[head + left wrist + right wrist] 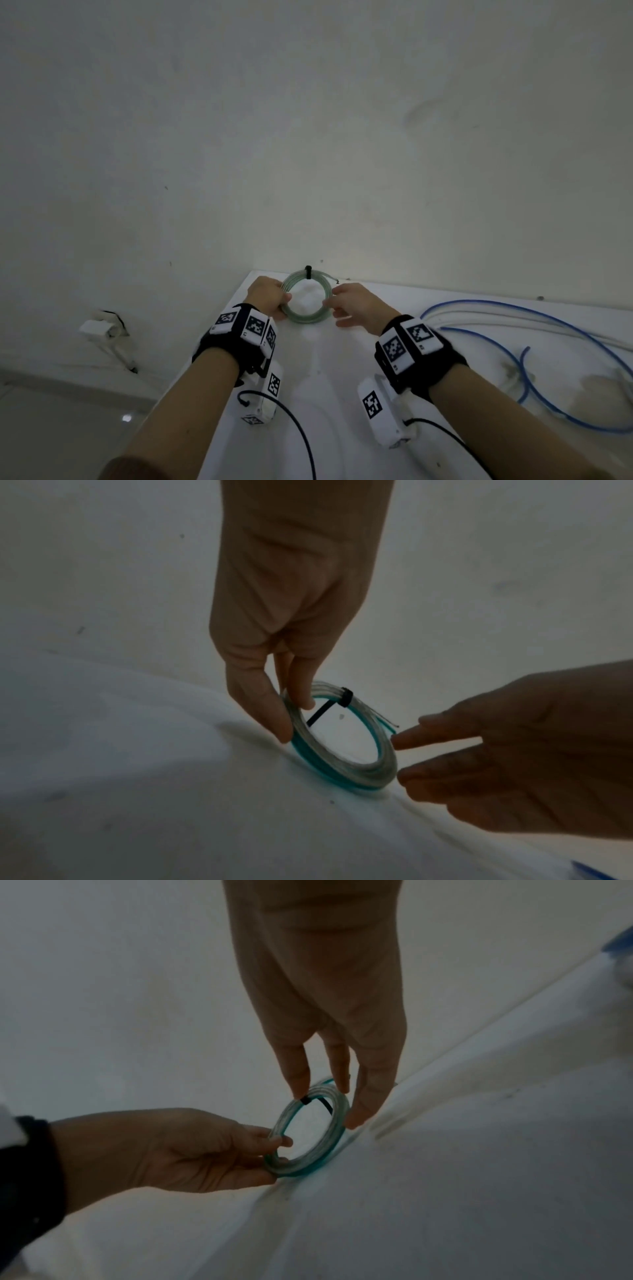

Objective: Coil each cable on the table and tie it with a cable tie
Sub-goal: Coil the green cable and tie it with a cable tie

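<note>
A small coil of clear greenish cable (303,317) (342,767) (301,1168) stands tilted on the white table (325,377) near its far left corner. A black cable tie (308,272) (346,696) (305,1100) wraps the coil's top, its tail pointing into the ring. My left hand (282,303) (294,721) (277,1150) pinches the coil's left side between thumb and fingers. My right hand (330,303) (404,753) (329,1104) has straight fingers at the coil's right side, touching it lightly or just off it.
Loose blue cable (548,318) and white cable (496,317) sprawl across the right of the table. The wall rises right behind the coil. The table's left edge runs close beside my left arm, with a white wall fixture (102,329) beyond it.
</note>
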